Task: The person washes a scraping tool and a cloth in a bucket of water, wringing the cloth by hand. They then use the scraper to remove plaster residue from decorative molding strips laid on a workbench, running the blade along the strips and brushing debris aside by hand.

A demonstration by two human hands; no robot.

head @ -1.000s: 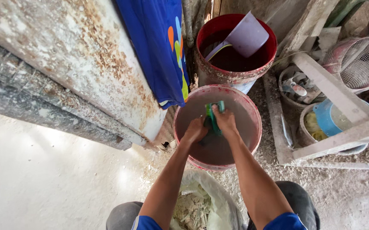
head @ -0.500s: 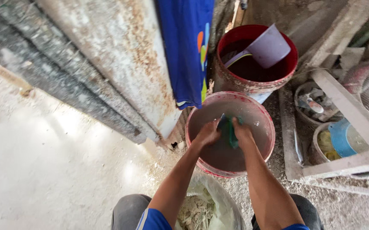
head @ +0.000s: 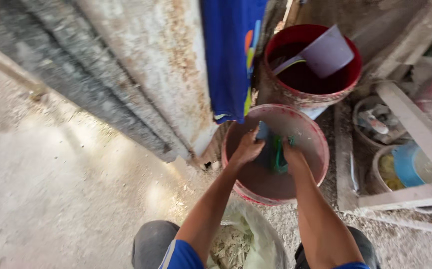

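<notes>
Work in hand: both hands wring or rinse a green cloth (head: 277, 155) over the murky water inside the near pink bucket (head: 311, 130).
Left hand (head: 248, 147): fingers curled and pressed around the upper end of the green cloth, just inside the bucket's far-left wall.
Right hand (head: 292, 155): fingers closed on the lower part of the same cloth; the fingertips are hidden behind it.
Cloth position: held between the two hands, above or partly in the water, near the middle of the bucket; whether it touches the water cannot be told.
Risk, splash: a hard twist would likely throw dirty water over the rim onto the gritty floor (head: 66, 189) and onto the open white sack (head: 256, 239) that stands touching the bucket's near side between the knees.
Risk, hanging fabric: the blue fabric (head: 231, 55) hangs with its lower hem just beside the bucket's rim; drips or a raised cloth could wet or soil it.
Risk, tipping: both forearms lean over the near rim; weight pressed on that edge could rock the bucket toward the sack.
Risk, neighbouring bucket: the red bucket (head: 348, 82), holding dark liquid and a pale scoop (head: 328, 52), stands touching or just behind the pink one; a knock could slop its contents.
Risk, grip: a wet cloth may slip from the fingers and sink from view in the cloudy water.
</notes>
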